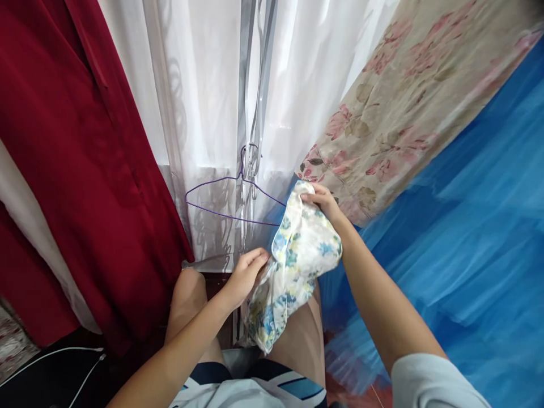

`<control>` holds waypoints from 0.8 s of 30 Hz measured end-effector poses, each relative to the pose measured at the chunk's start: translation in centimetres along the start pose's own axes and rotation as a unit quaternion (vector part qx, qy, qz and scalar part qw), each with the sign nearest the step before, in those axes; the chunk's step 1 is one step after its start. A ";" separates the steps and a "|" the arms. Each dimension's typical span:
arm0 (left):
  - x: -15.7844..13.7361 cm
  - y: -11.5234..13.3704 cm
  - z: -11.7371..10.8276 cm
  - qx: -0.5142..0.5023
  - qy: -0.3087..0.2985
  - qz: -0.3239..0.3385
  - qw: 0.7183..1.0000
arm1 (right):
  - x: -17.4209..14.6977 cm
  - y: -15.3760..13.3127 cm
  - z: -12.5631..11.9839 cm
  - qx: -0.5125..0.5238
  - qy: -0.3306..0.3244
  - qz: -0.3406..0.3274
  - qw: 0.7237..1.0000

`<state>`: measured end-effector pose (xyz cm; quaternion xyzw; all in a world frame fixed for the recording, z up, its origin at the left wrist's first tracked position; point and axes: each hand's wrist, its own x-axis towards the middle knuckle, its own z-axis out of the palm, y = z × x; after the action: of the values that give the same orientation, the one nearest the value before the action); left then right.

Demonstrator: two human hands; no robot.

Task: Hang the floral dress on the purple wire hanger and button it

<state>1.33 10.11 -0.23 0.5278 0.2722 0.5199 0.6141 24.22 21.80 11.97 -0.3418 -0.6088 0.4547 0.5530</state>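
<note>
A white garment with blue, green and yellow flowers (304,243) hangs in front of my lap, its lower end over my thigh. My right hand (322,199) grips its upper edge, with the thumb on the near face of the cloth. At the garment's left edge, my left hand (250,269) has its fingers closed on the cloth; the fingertips are partly hidden. A thin purple wire hanger (212,182) hangs by its hook among silvery ribbons (250,113). The hanger's right end disappears behind the garment.
White curtains (204,85) hang straight ahead. Dark red cloth (97,187) covers the left side. On the right hang a beige floral cloth (382,113) and blue tulle (459,215). A white cable (55,351) lies over a dark surface at the lower left.
</note>
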 end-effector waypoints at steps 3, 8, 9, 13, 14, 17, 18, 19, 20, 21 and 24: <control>1.7 1.7 0.8 -0.031 -0.004 0.040 0.999 | 4.3 0.2 1.6 0.025 -0.031 0.023 0.999; 2.0 1.1 -3.1 0.138 0.114 0.061 0.982 | 4.9 1.8 5.2 -0.031 -0.149 0.085 0.985; 1.8 0.5 -4.5 0.165 0.134 0.048 0.976 | 4.4 2.0 5.7 -0.033 -0.152 0.083 0.984; 1.0 -2.1 -10.4 0.301 0.071 0.040 0.950 | 2.7 1.7 6.8 -0.017 -0.166 0.080 0.983; 0.8 -2.5 -11.7 0.335 0.050 0.038 0.940 | 2.5 1.5 6.9 -0.013 -0.176 0.089 0.980; 0.6 -2.5 -15.1 0.392 0.005 -0.002 0.920 | 2.2 0.5 6.9 -0.015 -0.187 0.101 0.977; 0.6 -2.0 -16.1 0.402 -0.010 -0.018 0.915 | 2.2 0.2 6.7 -0.019 -0.189 0.103 0.976; 0.7 -1.2 -17.0 0.415 -0.024 -0.029 0.909 | 2.2 0.0 6.6 -0.021 -0.191 0.105 0.976; 0.9 -0.3 -17.8 0.430 -0.030 -0.037 0.902 | 2.2 -0.1 6.4 -0.021 -0.194 0.108 0.975; 1.2 0.9 -18.6 0.445 -0.029 -0.041 0.894 | 2.3 -0.2 6.2 -0.020 -0.197 0.112 0.974; 2.6 4.9 -21.1 0.490 0.011 -0.026 0.871 | 2.6 -0.1 5.8 -0.014 -0.205 0.124 0.971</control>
<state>-18.18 19.76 -1.27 0.7477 0.5124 0.3094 0.2875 18.16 23.10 13.12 -0.3216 -0.6687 0.5713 0.3507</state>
